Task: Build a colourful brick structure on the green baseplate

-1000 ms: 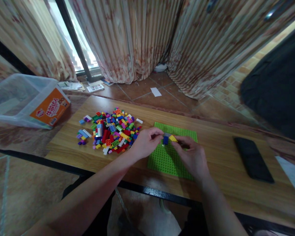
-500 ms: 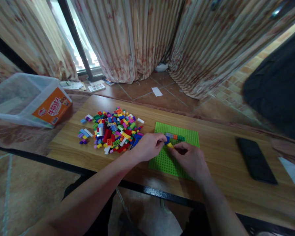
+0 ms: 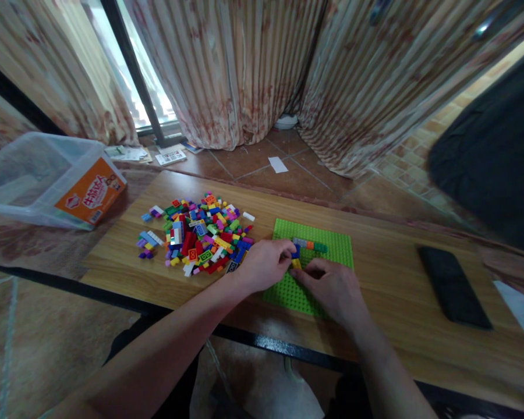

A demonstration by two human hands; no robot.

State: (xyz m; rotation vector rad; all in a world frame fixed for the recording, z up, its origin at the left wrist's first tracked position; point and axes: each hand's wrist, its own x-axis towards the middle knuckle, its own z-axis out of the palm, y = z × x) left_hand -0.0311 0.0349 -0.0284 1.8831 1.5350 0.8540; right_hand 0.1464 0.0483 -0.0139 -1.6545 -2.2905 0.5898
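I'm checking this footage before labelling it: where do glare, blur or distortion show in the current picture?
In the head view, daylight whitens the tall window beside the beige patterned curtains; white glints dot the table's black front edge; the black rectangular phone looks soft-edged; the bright-green rectangular studded baseplate reads more clearly; the curtains splay outward, suggesting wide-angle distortion.

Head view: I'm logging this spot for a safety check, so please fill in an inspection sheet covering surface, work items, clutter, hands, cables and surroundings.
Surface: wooden table, green board lying on it.
Work items: blue brick, yellow brick; a row of grey, orange and green bricks on the board.
Clutter: brick pile left of the board; black phone to its right.
Hands: left hand at the blue brick, right hand at the yellow; grip unclear.
Cables: nothing seen clearly.
Surroundings: plastic bin off the table at left; curtains; paper on the tiled floor.
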